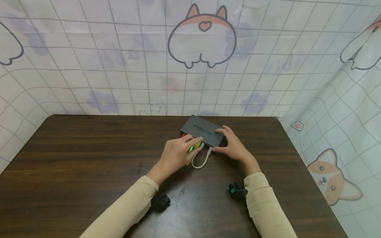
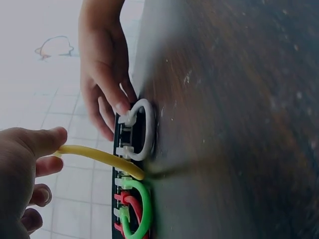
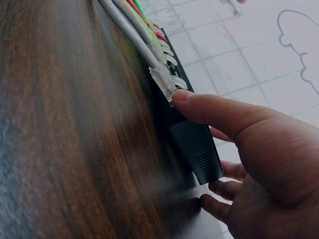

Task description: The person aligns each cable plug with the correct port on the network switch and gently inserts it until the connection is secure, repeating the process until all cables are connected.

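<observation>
A dark grey network switch [image 1: 202, 127] marked NETGEAR lies near the table's back edge. My right hand [image 1: 235, 145] grips its right end, thumb on the port side beside a white plug [image 3: 162, 82] and fingers round the back. My left hand [image 2: 22, 169] pinches a short yellow cable [image 2: 99, 155] between thumb and fingers, away from the ports; the cable's other end runs down to the port row. A clear plug [image 3: 229, 7] shows at the left fingertips in the right wrist view. Looped short cables, white [image 2: 149, 129], green [image 2: 145, 211] and red [image 2: 133, 204], are plugged into the ports.
The dark wood-grain table [image 1: 89, 165] extends to both sides of the switch. Behind it hangs a white gridded curtain [image 1: 119, 59] with corgi drawings. Black wrist-worn devices [image 1: 160, 202] sit below both forearms, close over the table.
</observation>
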`<state>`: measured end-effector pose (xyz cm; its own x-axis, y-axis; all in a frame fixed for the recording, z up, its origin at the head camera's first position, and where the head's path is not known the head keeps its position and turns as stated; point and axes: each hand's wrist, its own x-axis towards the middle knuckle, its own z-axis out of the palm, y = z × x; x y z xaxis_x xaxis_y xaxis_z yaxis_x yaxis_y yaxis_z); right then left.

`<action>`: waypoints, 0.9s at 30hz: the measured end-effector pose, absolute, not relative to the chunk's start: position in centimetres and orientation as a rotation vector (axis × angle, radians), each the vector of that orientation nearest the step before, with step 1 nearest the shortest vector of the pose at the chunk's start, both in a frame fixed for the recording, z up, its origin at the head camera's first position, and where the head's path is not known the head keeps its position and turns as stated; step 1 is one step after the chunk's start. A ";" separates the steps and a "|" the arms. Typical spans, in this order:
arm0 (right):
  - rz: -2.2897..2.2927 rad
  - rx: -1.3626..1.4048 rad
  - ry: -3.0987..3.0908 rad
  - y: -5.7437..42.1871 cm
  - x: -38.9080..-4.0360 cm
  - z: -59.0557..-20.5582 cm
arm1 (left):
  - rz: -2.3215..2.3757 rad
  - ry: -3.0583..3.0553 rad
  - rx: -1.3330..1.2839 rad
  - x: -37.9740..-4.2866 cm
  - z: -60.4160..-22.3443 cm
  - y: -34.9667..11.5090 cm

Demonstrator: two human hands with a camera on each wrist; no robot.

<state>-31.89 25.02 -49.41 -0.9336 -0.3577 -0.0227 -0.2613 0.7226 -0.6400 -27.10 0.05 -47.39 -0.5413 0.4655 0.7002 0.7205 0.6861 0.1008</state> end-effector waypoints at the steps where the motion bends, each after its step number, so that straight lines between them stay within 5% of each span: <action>1: -0.999 -0.503 2.780 25.0 -31.9 -49.4 | -0.497 -2.237 -0.908 -27.1 -47.4 0.0; 27: -1.014 -0.499 2.777 25.0 -31.8 -49.4 | -1.085 -2.569 -0.761 -28.2 -48.5 1.5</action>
